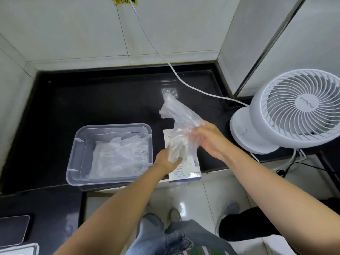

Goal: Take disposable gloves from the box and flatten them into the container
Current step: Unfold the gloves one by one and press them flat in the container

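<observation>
A clear disposable glove (179,124) hangs crumpled in the air above the white glove box (185,171), which lies flat at the counter's front edge. My left hand (166,160) pinches the glove's lower end over the box. My right hand (209,138) grips its middle from the right, and the fingers of the glove stick up and to the left. The clear plastic container (81,144) sits just left of the box, holding several flattened gloves (119,159).
A white desk fan (292,111) stands on the counter's right end, its white cable (184,80) running up the tiled wall. A dark phone (12,229) lies on the lower surface at the left. My legs and another person's shoes show on the floor below.
</observation>
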The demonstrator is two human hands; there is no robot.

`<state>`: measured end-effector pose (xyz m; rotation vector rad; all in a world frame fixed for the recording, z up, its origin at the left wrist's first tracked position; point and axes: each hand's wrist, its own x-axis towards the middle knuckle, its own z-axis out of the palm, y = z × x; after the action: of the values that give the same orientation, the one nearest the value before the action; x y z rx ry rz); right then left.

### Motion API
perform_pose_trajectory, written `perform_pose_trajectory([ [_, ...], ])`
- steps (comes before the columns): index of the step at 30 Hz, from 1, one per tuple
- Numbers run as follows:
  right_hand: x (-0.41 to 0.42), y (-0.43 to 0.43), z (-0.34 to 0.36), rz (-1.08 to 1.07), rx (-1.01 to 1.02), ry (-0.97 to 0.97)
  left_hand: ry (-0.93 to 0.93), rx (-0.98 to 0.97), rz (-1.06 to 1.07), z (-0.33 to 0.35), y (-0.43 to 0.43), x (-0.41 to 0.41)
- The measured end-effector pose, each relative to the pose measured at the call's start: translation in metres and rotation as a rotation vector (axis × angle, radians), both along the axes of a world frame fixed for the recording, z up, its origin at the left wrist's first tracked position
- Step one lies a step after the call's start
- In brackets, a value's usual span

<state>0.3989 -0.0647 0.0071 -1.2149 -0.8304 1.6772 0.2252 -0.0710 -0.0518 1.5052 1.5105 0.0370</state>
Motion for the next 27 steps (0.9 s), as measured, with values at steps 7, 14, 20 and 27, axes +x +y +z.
perform_pose_trajectory([
  [7, 0.001, -0.007, -0.004, 0.108, -0.021, -0.307, -0.683, -0.208, 0.703, 0.071, 0.025, -0.013],
  [14, -0.029, 0.001, 0.019, 0.476, 0.101, -0.63, -0.739, -0.235, 0.4, 0.097, 0.032, -0.069],
  [20, -0.058, 0.01, 0.031, 0.669, 0.179, -0.869, -0.771, -0.422, 0.368, 0.097, 0.036, -0.119],
  [27, -0.095, 0.021, 0.039, 0.818, 0.181, -0.925, -0.331, -0.019, 0.184, 0.086, 0.03, -0.147],
])
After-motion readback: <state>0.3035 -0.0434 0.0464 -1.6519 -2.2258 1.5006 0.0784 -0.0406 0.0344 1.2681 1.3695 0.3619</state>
